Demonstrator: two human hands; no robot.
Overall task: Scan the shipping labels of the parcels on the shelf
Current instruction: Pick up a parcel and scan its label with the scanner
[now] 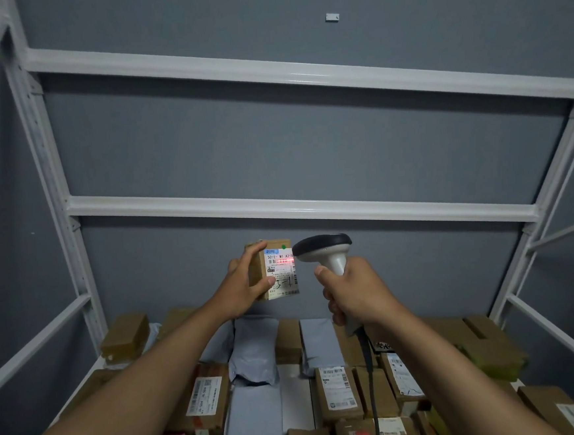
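My left hand (241, 284) grips a small brown cardboard parcel (276, 269), held up above the shelf with its white shipping label facing me. A red scan line glows across the label's upper part. My right hand (350, 291) grips the handle of a grey and white barcode scanner (326, 248), whose dark head points left at the label from a short distance. The scanner's black cable (373, 392) hangs down over the parcels below.
Many cardboard boxes (337, 393) and grey mailer bags (253, 350) lie packed on the bottom shelf. White metal shelf beams (298, 209) cross above, with uprights (61, 200) at left and right. A grey wall stands behind.
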